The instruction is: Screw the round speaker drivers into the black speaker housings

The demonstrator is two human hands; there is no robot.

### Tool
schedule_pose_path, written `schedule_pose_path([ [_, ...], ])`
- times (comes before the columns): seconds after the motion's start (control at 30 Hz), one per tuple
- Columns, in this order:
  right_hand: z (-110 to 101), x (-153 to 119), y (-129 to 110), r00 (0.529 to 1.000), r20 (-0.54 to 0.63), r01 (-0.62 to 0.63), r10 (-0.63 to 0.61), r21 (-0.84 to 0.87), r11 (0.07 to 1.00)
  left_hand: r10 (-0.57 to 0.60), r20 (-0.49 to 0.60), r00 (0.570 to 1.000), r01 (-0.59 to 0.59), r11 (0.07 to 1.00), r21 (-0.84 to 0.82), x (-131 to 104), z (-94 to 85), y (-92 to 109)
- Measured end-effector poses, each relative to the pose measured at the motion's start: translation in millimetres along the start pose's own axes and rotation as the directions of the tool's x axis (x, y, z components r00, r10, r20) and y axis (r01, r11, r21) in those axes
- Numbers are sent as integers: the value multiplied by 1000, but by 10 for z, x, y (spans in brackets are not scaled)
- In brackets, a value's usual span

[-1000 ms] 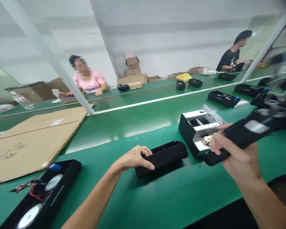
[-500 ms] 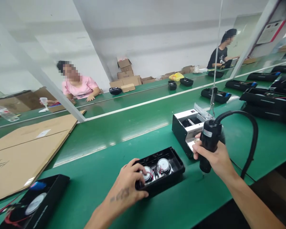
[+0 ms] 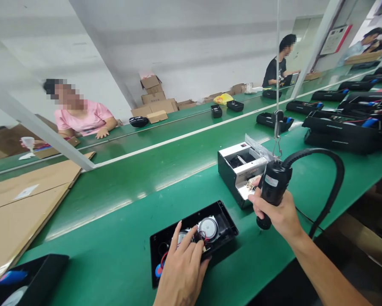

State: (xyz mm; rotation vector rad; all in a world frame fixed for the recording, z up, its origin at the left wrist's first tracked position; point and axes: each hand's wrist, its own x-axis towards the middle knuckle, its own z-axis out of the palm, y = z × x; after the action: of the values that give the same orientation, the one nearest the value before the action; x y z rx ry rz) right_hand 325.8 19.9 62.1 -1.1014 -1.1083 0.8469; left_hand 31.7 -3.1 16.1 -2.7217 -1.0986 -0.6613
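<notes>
Head view: my left hand (image 3: pixel 185 265) spreads open over the case (image 3: pixel 225 226) below it, which I should steady without snagging the red wire (image 3: pixel 164 257), my right hand (image 3: pixel 281 212) gripping the driver (image 3: pixel 273 187) nearly upright.

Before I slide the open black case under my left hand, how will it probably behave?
The black case looks stiff, judging by its straight walls. Lying flat, it probably won't roll or tip. The thin red wire inside curves loosely, so it might snag.
</notes>
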Motion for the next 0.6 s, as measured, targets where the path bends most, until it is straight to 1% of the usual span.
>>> schedule_pose_path([
  [0.07,10,-43,-41,999,-30,20,-19,45,999,-5,-29,1000,5,1000,-14,-86,48,42],
  [0.13,52,-103,-143,995,-64,92,-82,178,980,-8,-44,999,8,1000,-8,-141,55,73],
  [0.23,205,-219,-356,974,-92,228,-208,417,880,-3,-27,1000,4,1000,11,-145,37,93],
  [0.27,278,-260,-411,970,-76,241,-232,459,855,-7,-20,1000,7,1000,14,-134,32,94],
  [0.33,441,-337,-454,965,-1,228,-261,491,841,-21,-22,1000,21,1000,16,-113,28,92],
  [0.4,603,-397,-400,958,93,190,-272,505,842,-22,-27,999,23,1000,11,-101,25,93],
  [0.47,735,-435,-289,946,154,165,-284,525,835,-26,-43,999,26,1000,7,-95,21,99],
  [0.53,830,-452,-189,941,169,162,-291,530,832,-22,-61,998,22,1000,2,-89,19,109],
  [0.6,888,-454,-145,933,186,178,-308,504,845,-24,-80,996,25,1000,3,-84,25,117],
])
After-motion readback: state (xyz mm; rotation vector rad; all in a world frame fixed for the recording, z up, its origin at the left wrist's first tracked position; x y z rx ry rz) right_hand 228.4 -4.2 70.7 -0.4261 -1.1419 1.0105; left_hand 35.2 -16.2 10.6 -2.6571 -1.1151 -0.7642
